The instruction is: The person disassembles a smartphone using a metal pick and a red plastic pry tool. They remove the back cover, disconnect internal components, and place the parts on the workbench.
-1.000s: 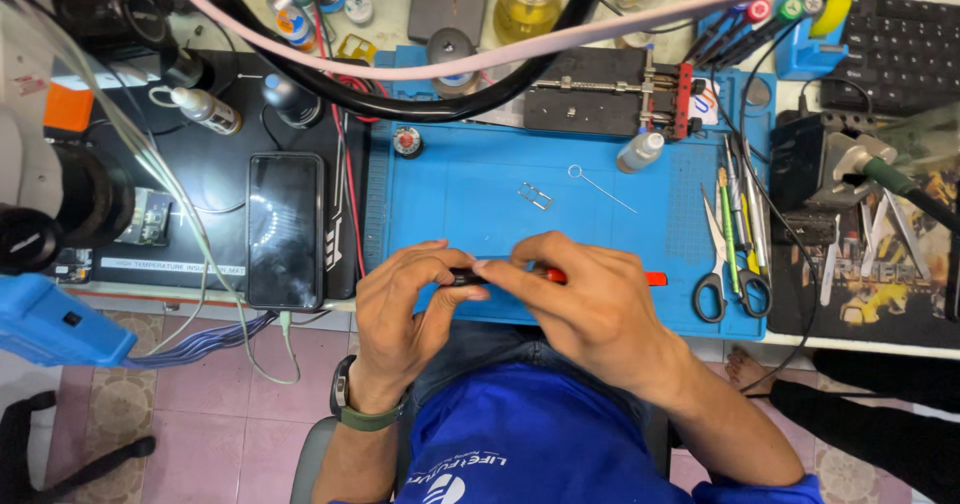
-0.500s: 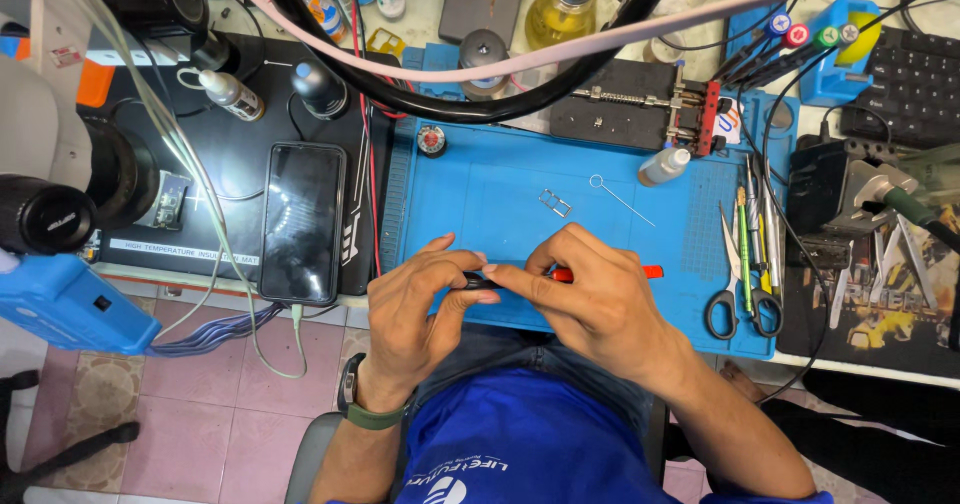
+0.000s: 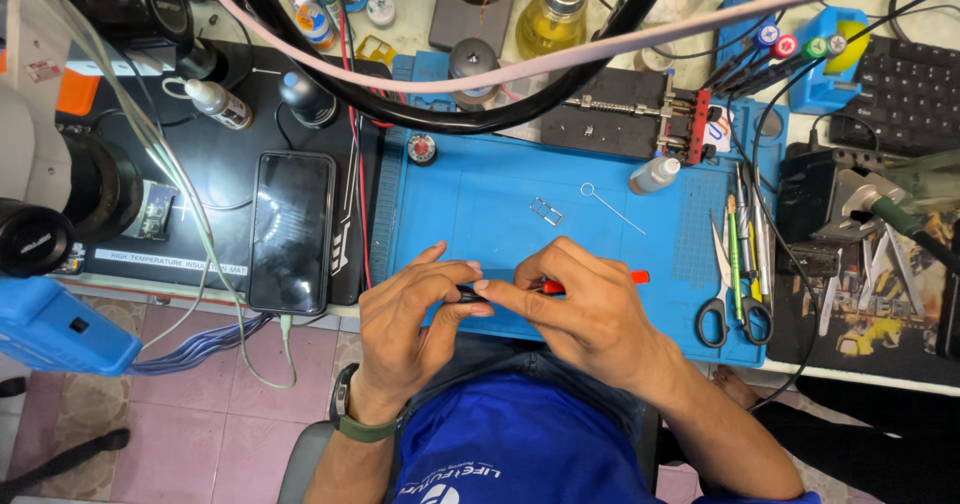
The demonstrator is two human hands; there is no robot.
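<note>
Blue mat point(image 3: 520, 179) at centre frame — I'm pinching a small dark part point(image 3: 467, 291) between left hand point(image 3: 405, 329) and right hand point(image 3: 590, 309), apparently fitting it; next calls for steady alignment.

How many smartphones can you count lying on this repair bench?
1: a black smartphone lies screen up on the dark mat, left of the blue mat. Others may be hidden under clutter.
</note>
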